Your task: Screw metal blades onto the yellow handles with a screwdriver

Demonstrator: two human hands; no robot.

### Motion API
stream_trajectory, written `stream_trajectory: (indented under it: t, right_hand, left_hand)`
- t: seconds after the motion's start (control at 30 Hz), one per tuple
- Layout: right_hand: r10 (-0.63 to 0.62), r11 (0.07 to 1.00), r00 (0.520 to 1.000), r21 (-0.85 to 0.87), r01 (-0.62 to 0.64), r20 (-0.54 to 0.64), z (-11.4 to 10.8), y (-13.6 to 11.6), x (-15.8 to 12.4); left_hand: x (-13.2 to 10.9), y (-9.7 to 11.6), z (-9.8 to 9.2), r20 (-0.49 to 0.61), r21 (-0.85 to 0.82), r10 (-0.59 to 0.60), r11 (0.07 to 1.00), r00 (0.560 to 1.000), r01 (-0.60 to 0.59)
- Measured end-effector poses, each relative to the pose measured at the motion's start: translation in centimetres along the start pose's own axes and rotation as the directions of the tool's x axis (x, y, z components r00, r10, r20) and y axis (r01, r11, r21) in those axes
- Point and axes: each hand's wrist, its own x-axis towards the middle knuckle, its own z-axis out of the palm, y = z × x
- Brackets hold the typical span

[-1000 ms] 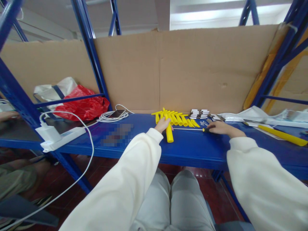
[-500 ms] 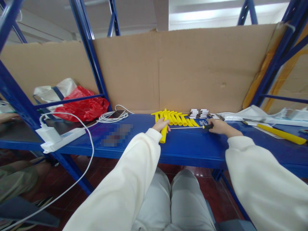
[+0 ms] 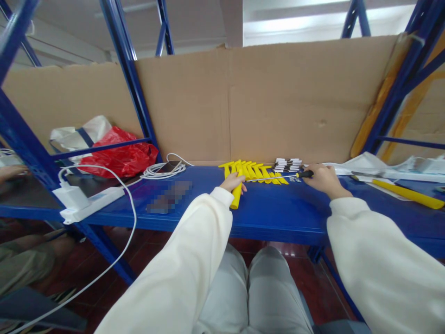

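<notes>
My left hand [image 3: 232, 182] is closed round a long yellow plastic piece [image 3: 237, 195] that lies on the blue shelf [image 3: 278, 211], its near end pointing toward me. My right hand [image 3: 324, 179] grips the black handle of a thin screwdriver [image 3: 278, 176], whose shaft points left over a row of several yellow plastic pieces [image 3: 257, 170]. Behind them, against the cardboard backing, sits a small stack of black-and-white flat parts [image 3: 288, 164].
A phone on a coiled white cable [image 3: 163, 168] lies at the left, with a red bag [image 3: 120, 154] and a white power strip with charger [image 3: 83, 199] beyond. A long yellow tool [image 3: 405, 194] and plastic wrappings [image 3: 365, 163] lie at the right. Another person's hand [image 3: 10, 171] shows at far left.
My right hand lifted the screwdriver off the shelf and drew it right and back over the yellow row. My left hand turned the yellow piece so its near end swung left.
</notes>
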Motion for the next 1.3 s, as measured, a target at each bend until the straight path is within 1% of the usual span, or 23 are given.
stream_trajectory:
  t: [0.17,0.33,0.43,0.63,0.9,1.13,1.3]
  right_hand:
    - [0.053,0.999,0.998,-0.002,-0.053,-0.043,-0.4,-0.5,-0.2]
    - [0.116,0.993,0.993,-0.028,-0.116,0.006,-1.0,-1.3,-0.3]
    - [0.111,0.994,0.994,-0.017,-0.11,0.016,-1.2,-1.4,-0.4]
    - [0.098,0.995,0.995,0.008,-0.098,-0.004,-1.1,-1.1,-0.4]
    - [0.141,0.99,0.989,-0.005,-0.141,0.041,-1.2,-1.4,-0.3]
    - [0.092,0.996,0.996,0.012,-0.091,-0.019,-0.7,-0.9,-0.3]
    - [0.099,0.995,0.995,0.002,-0.099,-0.008,-0.8,-0.9,-0.3]
  left_hand:
    - [-0.2,0.1,0.0,-0.001,-0.012,-0.001,1.0,1.0,0.001]
    - [-0.1,0.0,-0.1,-0.003,-0.04,0.003,0.999,1.0,-0.003]
    - [-0.1,0.0,-0.1,0.0,-0.043,0.007,0.999,1.0,-0.007]
    - [-0.2,0.0,-0.1,-0.001,-0.034,0.002,0.999,1.0,-0.002]
    - [-0.3,0.1,0.1,-0.013,-0.035,-0.008,0.999,1.0,0.008]
    - [-0.1,0.0,0.1,-0.012,-0.042,-0.011,0.999,1.0,0.011]
    - [0.0,-0.1,0.0,-0.006,-0.052,-0.002,0.999,1.0,0.002]
